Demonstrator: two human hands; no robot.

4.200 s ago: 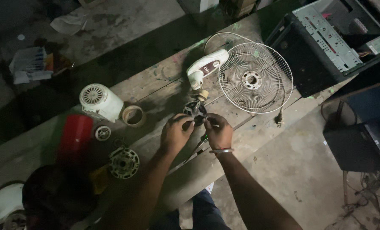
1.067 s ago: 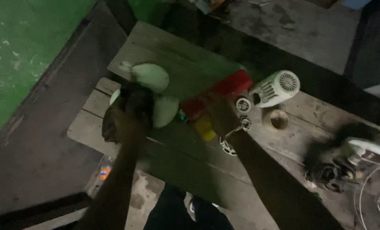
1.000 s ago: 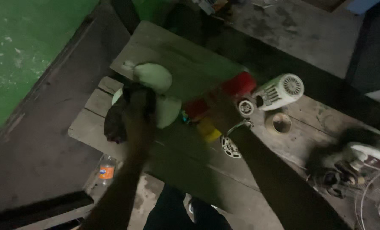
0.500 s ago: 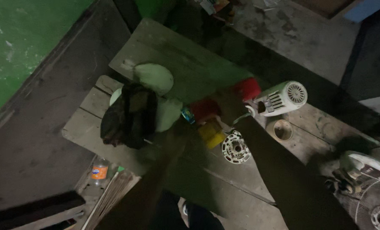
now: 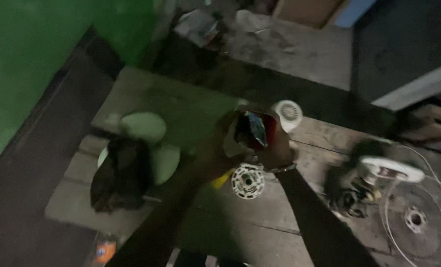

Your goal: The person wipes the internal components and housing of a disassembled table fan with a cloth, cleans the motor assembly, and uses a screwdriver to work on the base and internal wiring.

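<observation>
Both of my hands are raised over the wooden bench [image 5: 260,217] and meet around a small shiny packet [image 5: 252,129] with red and blue on it. My left hand [image 5: 221,143] grips its left side and my right hand [image 5: 278,147] holds its right side; a bracelet sits on the right wrist. Just below the hands a round white motor part [image 5: 247,181] lies on the planks, with a yellow object [image 5: 221,180] next to it. The picture is blurred, so the fingers are hard to make out.
A pale green fan blade [image 5: 148,143] with a dark rag [image 5: 119,173] over it lies at the left. A white motor housing [image 5: 287,112] sits behind the hands. At the right are a fan body [image 5: 391,170], a dark motor [image 5: 351,200] and a wire fan guard [image 5: 416,217].
My left hand let go of the dark rag on the fan blade and came right. Both hands now hold a small packet above the bench; the view swung right.
</observation>
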